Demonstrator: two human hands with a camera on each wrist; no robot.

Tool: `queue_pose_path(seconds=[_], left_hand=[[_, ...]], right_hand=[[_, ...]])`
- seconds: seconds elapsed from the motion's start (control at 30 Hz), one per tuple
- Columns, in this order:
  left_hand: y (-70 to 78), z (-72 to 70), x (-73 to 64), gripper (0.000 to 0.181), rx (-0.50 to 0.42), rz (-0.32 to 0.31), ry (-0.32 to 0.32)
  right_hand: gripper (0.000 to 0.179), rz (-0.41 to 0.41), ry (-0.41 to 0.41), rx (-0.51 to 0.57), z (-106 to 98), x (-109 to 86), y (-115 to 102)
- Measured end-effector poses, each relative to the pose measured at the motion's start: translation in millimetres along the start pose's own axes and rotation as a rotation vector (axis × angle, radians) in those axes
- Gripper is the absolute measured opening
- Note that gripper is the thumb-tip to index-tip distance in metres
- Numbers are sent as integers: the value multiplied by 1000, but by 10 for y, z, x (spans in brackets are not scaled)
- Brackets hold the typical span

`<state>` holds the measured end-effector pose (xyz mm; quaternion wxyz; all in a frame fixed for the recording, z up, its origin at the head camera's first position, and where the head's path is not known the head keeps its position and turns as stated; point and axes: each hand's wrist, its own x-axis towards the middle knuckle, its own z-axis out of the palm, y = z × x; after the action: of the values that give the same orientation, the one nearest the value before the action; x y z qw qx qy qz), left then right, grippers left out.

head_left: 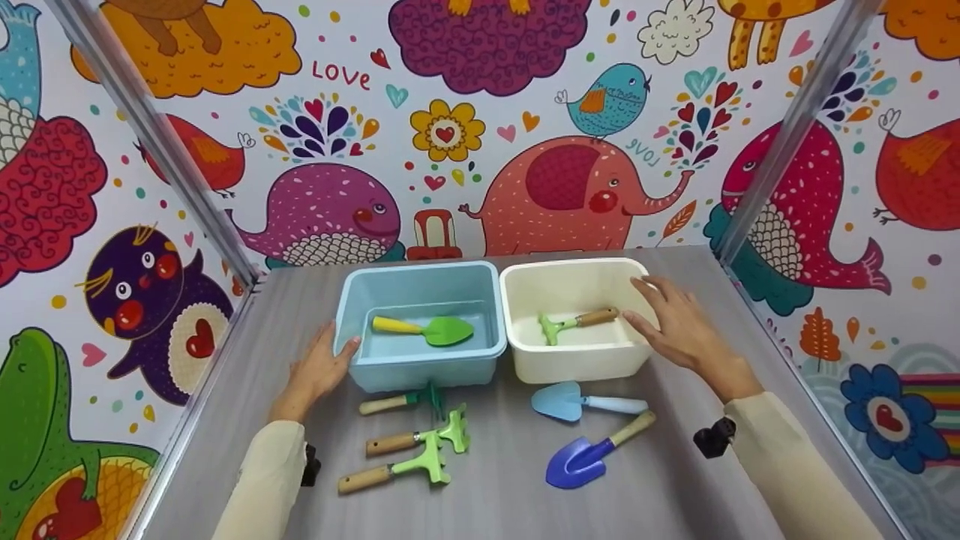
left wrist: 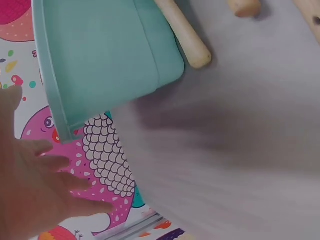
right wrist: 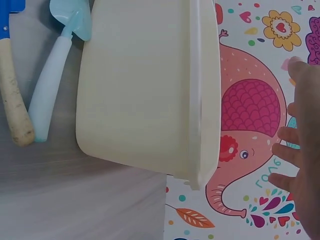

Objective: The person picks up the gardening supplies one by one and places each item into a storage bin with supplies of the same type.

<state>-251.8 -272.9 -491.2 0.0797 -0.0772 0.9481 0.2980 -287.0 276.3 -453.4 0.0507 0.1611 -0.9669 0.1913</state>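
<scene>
At the left side of a light blue bin (head_left: 424, 373) is my left hand (head_left: 319, 371), its thumb by the rim and its fingers spread in the left wrist view. A toy trowel with a green blade and yellow handle (head_left: 448, 331) lies in that bin. My right hand (head_left: 686, 326) hovers at the right rim of a cream bin (head_left: 581, 365), fingers extended and holding nothing. Inside the cream bin lies a green rake with a wooden handle (head_left: 551, 328). Whether either hand touches its bin I cannot tell.
In front of the blue bin lie a dark green fork (head_left: 390, 403) and two light green rakes (head_left: 394, 442) (head_left: 405, 471). A light blue shovel (head_left: 559, 402) and a blue trowel (head_left: 581, 462) lie before the cream bin. Printed panels (head_left: 450, 202) enclose the grey table (head_left: 495, 495).
</scene>
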Motion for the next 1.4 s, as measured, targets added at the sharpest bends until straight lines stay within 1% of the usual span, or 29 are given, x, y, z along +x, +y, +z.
queue_pose_path(seconds=[0.07,0.17,0.33,0.4,0.47,0.57,0.67,0.73,0.8,0.87,0.93,1.07,1.2,1.3,1.4], left_hand=[[1,27,10,81,-74,-21,15],[16,62,30,75,-174,-48,56],[31,96,49,68,-299,-111,107],[25,106,59,66,-345,-133,121],[20,110,68,65,-381,-137,142],[12,117,89,61,-448,-138,181],[6,126,102,56,-520,-135,200],[-3,138,111,54,-563,-137,203],[-13,148,110,51,-582,-139,204],[-24,152,109,50,-590,-144,206],[-32,149,111,49,-605,-156,198],[-18,117,115,49,-675,-180,172],[-6,74,105,48,-729,-206,131],[-10,58,92,47,-740,-222,106],[-12,53,93,47,-761,-238,98]], right_hand=[[69,-8,11,6,39,-32,-11],[65,-45,42,25,109,-79,-17],[59,-94,99,45,241,-185,-22],[56,-116,136,44,297,-224,-24],[52,-149,191,35,350,-252,-20],[44,-223,295,17,420,-286,-11],[36,-315,394,-14,484,-319,3],[32,-385,443,-34,527,-346,9],[30,-449,477,-49,576,-375,17],[30,-495,494,-60,629,-405,22],[30,-513,495,-59,682,-434,30],[32,-499,494,-30,802,-487,57],[33,-489,492,-20,944,-556,97],[32,-492,483,-27,1051,-604,118],[33,-485,457,-28,1145,-642,128]])
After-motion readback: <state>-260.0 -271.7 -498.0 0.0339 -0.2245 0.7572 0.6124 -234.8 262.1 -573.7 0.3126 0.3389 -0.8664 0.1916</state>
